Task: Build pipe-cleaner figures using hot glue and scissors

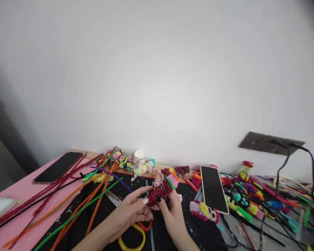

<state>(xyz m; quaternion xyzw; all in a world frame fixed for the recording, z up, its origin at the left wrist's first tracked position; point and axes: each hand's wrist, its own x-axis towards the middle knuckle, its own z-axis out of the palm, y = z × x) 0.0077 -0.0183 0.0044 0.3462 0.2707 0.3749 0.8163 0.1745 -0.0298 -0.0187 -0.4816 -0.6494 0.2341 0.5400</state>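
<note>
In the head view, our left hand [131, 213] and right hand [172, 214] meet over the black table mat [75, 226]. Both grips pinch a coiled dark-red glittery pipe-cleaner roll with green and pink bands [162, 189], held just above the table. A black smartphone in a pale case [214, 188] lies near it on the right, and long orange and green pipe cleaners [98, 200] lie on the left.

A phone [214, 188] lies right of the right hand [172, 212], a jar [139, 158] behind.
</note>
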